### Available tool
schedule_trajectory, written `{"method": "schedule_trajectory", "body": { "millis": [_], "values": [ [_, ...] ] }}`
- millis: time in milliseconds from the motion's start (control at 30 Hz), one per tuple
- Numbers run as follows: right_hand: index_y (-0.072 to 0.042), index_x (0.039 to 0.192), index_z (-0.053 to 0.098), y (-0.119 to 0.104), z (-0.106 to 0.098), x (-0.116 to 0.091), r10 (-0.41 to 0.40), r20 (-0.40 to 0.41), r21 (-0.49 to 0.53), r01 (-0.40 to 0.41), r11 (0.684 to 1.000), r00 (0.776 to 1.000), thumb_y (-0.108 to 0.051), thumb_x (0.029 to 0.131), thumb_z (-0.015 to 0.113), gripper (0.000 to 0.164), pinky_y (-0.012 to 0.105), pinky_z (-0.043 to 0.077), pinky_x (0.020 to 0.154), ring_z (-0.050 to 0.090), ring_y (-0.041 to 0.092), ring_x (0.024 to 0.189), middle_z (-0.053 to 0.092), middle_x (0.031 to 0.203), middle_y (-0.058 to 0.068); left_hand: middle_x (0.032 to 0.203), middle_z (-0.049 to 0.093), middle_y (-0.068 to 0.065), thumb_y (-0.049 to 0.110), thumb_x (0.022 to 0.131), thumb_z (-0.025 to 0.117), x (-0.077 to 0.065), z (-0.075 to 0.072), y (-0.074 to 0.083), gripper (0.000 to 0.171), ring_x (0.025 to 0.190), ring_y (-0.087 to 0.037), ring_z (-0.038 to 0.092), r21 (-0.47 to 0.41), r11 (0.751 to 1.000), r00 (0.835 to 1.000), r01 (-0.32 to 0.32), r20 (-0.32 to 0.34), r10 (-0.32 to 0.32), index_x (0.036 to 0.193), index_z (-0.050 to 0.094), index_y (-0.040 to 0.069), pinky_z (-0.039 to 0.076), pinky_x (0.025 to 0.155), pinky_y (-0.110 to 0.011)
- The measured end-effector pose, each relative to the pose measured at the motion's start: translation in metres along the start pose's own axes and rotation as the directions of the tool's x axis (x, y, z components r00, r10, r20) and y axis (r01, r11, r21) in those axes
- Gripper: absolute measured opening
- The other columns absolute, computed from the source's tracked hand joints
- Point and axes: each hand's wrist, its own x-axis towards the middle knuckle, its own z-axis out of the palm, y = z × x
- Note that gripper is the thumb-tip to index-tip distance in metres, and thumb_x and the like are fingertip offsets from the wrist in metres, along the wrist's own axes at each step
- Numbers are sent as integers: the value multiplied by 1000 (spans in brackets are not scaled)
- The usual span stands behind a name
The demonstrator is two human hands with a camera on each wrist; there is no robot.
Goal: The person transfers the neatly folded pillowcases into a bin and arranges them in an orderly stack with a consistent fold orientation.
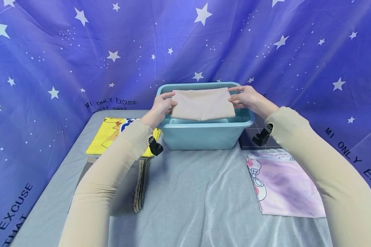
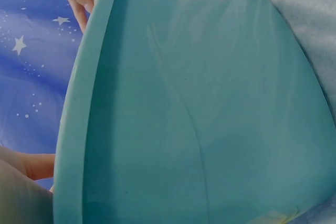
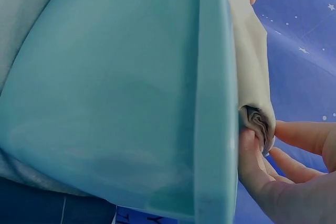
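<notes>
A folded beige cloth [image 1: 203,104] is held over the mouth of a light blue plastic basin [image 1: 204,136] in the head view. My left hand [image 1: 158,107] pinches the cloth's left end, its thumb on the upper face. The opposite end is gripped by my right hand [image 1: 248,97], thumb and fingers on either side. In the right wrist view the cloth's rolled layers [image 3: 257,124] show between fingers and thumb, just beyond the basin rim. The basin wall [image 2: 199,103] fills most of the left wrist view and hides much of the left hand there.
Left of the basin lies a yellow printed folded cloth [image 1: 100,140], with a brown-grey folded stack [image 1: 141,185] nearer me, partly behind my left sleeve. On the right are a dark folded cloth [image 1: 248,140] and a pink printed one [image 1: 290,192]. A starry blue curtain [image 1: 185,41] hangs behind.
</notes>
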Motion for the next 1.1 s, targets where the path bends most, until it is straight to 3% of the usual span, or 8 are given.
{"method": "schedule_trajectory", "body": {
  "millis": [267,400,500,667,900,1100],
  "values": [
    [-3,138,27,6,0,0,-65,3,9,65,998,998,-2,89,46,52,34,45,85,57,15,88,38,129,25,126,49,-6,-2,84,51,0,-2,-1,45,105,-19,48,18,1000,1000,-7,-3,7,126,49,13,41,89,-33],
    [0,135,30,10,0,-5,-131,-9,-29,131,991,991,-4,89,47,49,31,47,81,56,19,94,43,123,24,120,52,-12,-1,84,50,-5,-6,0,40,105,-23,50,-6,998,998,-59,-15,59,123,51,8,40,91,-33],
    [1,132,35,12,0,-9,-183,-22,-61,182,981,983,-5,89,48,46,34,48,81,58,14,88,50,113,18,117,54,-13,-1,84,49,-9,-7,0,38,102,-23,51,-16,995,995,-101,-13,100,121,52,6,42,88,-32],
    [2,127,42,15,1,-15,-267,-33,-113,262,958,963,-6,89,49,40,33,49,79,59,6,78,56,101,10,113,54,-15,0,85,45,-15,-8,-2,35,96,-22,54,5,987,986,-163,25,162,120,52,4,45,85,-33],
    [-1,122,48,22,7,-22,-382,-34,-217,366,905,924,-9,89,50,35,28,51,72,59,4,78,56,109,19,111,55,-16,3,88,44,-24,-8,-7,31,94,-23,55,22,972,969,-236,76,234,118,53,3,45,85,-35],
    [-3,120,51,27,8,-32,-441,-49,-236,418,877,896,-15,88,53,34,22,50,68,61,9,82,58,108,16,109,56,-15,3,88,47,-35,-6,-10,28,95,-24,55,41,951,947,-308,106,302,115,55,3,45,85,-37]
  ]
}}
